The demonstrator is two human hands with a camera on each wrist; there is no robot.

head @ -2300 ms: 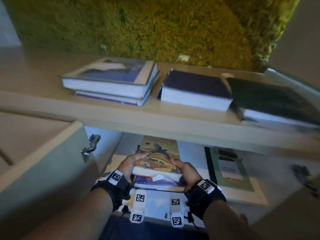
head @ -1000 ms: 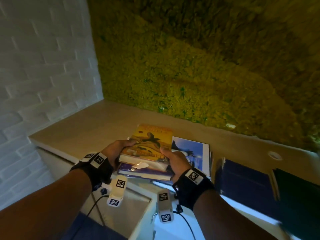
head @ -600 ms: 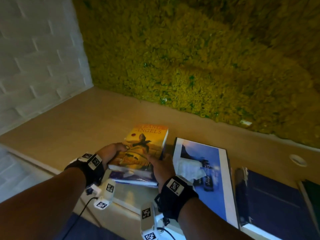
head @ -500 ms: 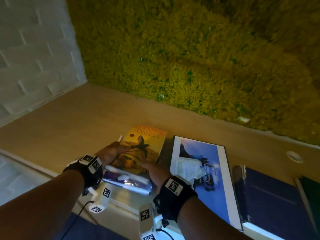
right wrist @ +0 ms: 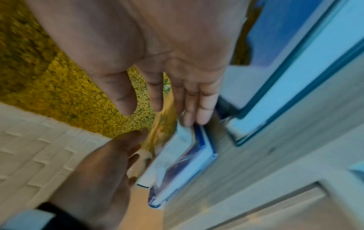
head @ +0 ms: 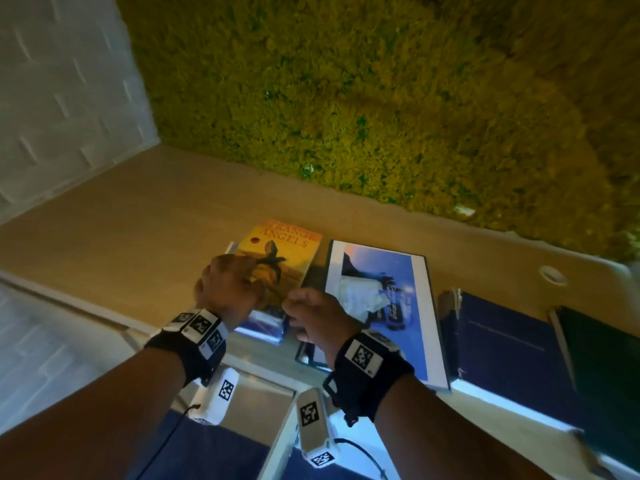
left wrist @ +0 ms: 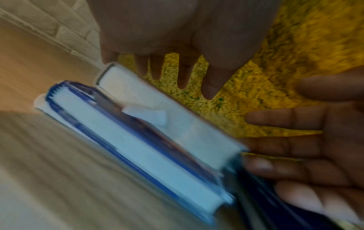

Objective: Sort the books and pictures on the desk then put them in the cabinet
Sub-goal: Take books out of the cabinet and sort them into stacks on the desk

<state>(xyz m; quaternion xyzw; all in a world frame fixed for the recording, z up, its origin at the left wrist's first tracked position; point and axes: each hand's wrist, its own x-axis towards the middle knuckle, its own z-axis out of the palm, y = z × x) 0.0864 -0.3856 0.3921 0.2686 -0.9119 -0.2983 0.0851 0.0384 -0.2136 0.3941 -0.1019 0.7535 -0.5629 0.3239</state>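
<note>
A stack of books lies flat on the wooden desk (head: 131,230): the orange "Strange Angels" book (head: 291,244) on top, a blue book (head: 265,327) beneath it. My left hand (head: 239,275) hovers over the orange cover with fingers (left wrist: 183,76) straight and apart. My right hand (head: 304,306) is at the stack's near right corner, its straight fingertips (right wrist: 199,115) touching the blue book's edge (right wrist: 204,149). Neither hand grips anything. The page edges of the stack (left wrist: 149,149) fill the left wrist view.
A framed blue picture (head: 391,306) lies right of the stack, then a dark blue book (head: 502,348) and a dark green one (head: 606,368). A moss wall (head: 346,98) backs the desk and a white brick wall (head: 62,98) stands at the left. An open cabinet door (head: 256,400) is below.
The stack came up out of the cabinet and now lies on the desk left of the picture. Both hands have let go of it and their fingers have straightened.
</note>
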